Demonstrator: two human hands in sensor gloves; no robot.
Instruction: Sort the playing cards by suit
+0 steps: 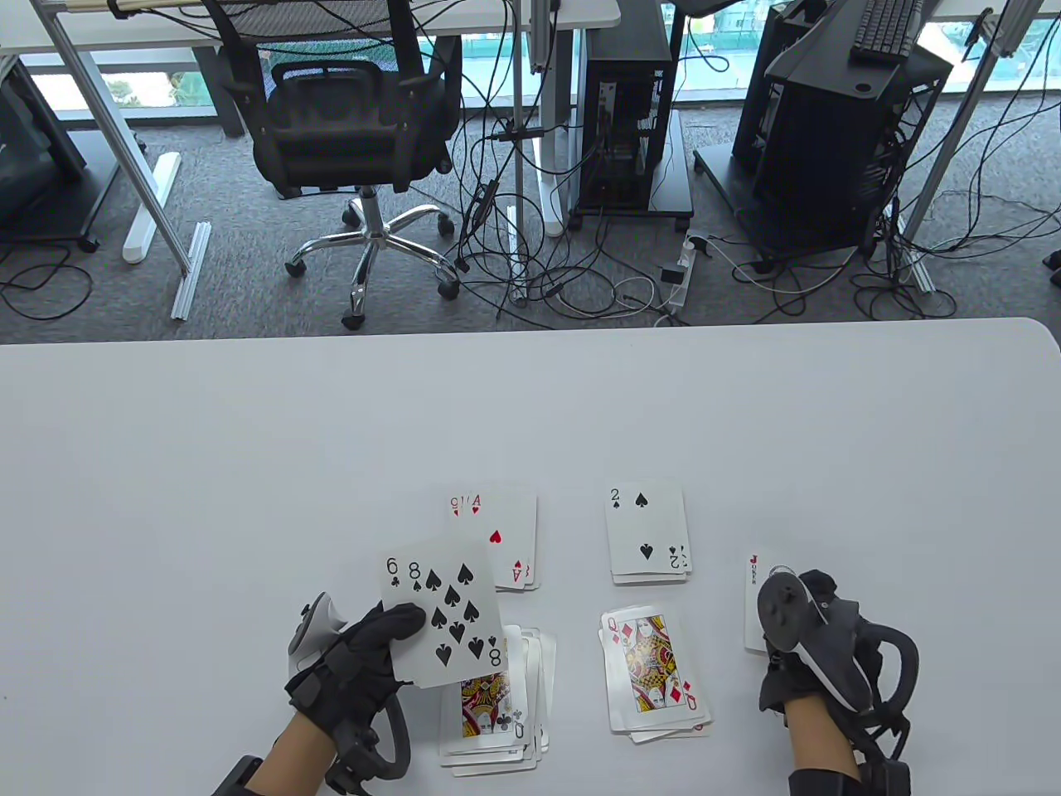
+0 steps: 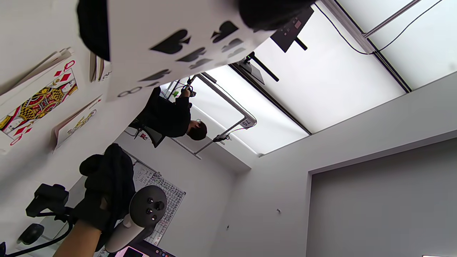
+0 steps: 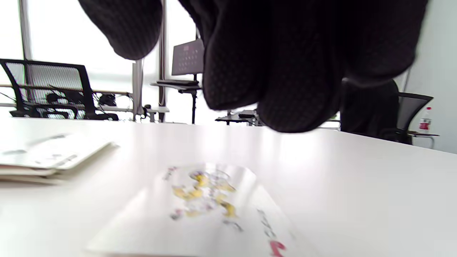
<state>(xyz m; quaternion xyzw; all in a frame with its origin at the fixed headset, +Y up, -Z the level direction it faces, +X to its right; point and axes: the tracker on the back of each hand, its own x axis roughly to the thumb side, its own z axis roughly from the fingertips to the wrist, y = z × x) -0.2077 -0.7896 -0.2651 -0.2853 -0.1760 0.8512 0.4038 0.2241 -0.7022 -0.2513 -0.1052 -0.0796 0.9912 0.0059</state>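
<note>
Black-gloved left hand (image 1: 356, 663) raised, pinching two cards (image 1: 443, 613) (8 of spades atop), right hand (image 1: 808, 638) loosely open over joker (image 1: 754, 601)

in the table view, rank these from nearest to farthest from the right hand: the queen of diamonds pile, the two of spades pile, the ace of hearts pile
Measured from the right hand:
1. Queen of diamonds pile, just to its left, near the table's front edge.
2. Two of spades pile, to its left and farther back.
3. Ace of hearts pile, farthest left, partly covered by the cards the left hand holds.
</note>
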